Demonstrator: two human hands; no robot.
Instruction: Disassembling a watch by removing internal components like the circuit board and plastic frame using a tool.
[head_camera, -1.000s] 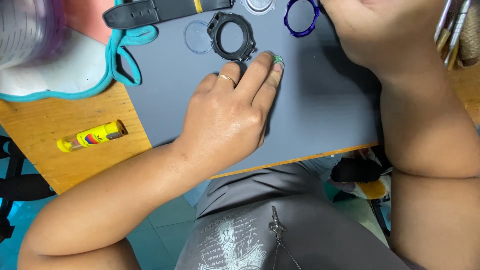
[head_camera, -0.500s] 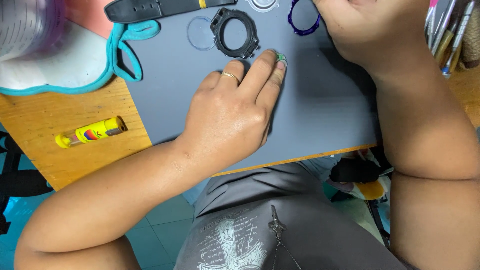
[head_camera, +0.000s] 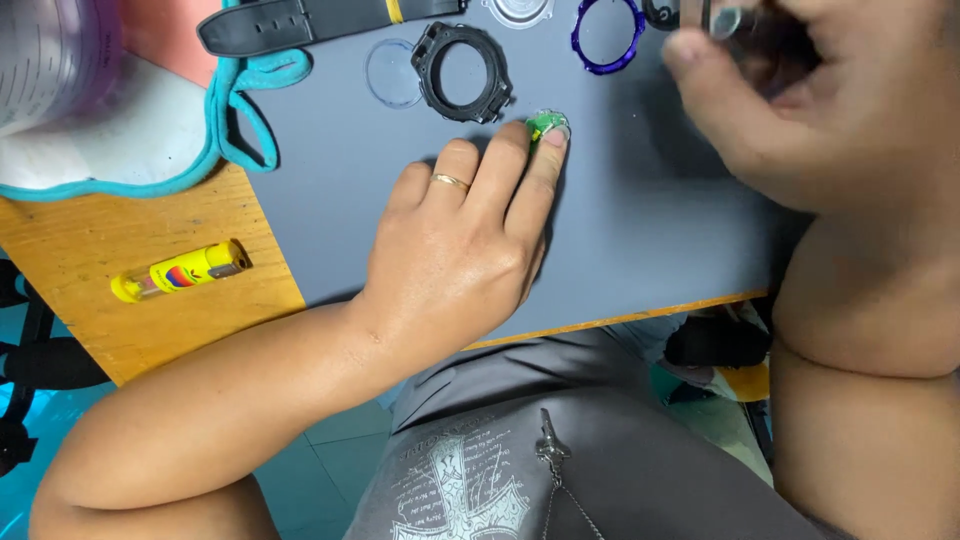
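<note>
Left hand (head_camera: 460, 250): palm down at frame centre on the flat grey mat (head_camera: 640, 230); fingers stretched out and close together, gripping nothing; fingertips pressing on a small round green part (head_camera: 546, 124), holding it flat against the mat; thin gold ring (head_camera: 450, 181) on one finger.
Right hand (head_camera: 790, 110): raised at upper right of frame, close to the camera and blurred; fingers curled around a small clear, shiny piece (head_camera: 727, 20) near the top edge; kind of piece impossible to tell.
Small round green part: upper centre of frame, just beside the lower right of the black octagonal plastic watch case (head_camera: 488, 88); mostly hidden under the fingertips.
Along the top edge: black rubber strap (head_camera: 300, 22) at upper left; clear round disc (head_camera: 385, 75) touching the left side of the black case; purple plastic ring (head_camera: 605, 40) right of centre; second clear round piece (head_camera: 518, 10) cut by the frame edge.
Left side: white cloth with teal trim (head_camera: 120, 140) lying partly on the mat; yellow lighter (head_camera: 180, 272) alone on the bare orange wooden worktop (head_camera: 90, 300), well apart from the watch parts.
Bottom of frame: grey printed fabric (head_camera: 560, 450) on the lap, below the worktop edge.
</note>
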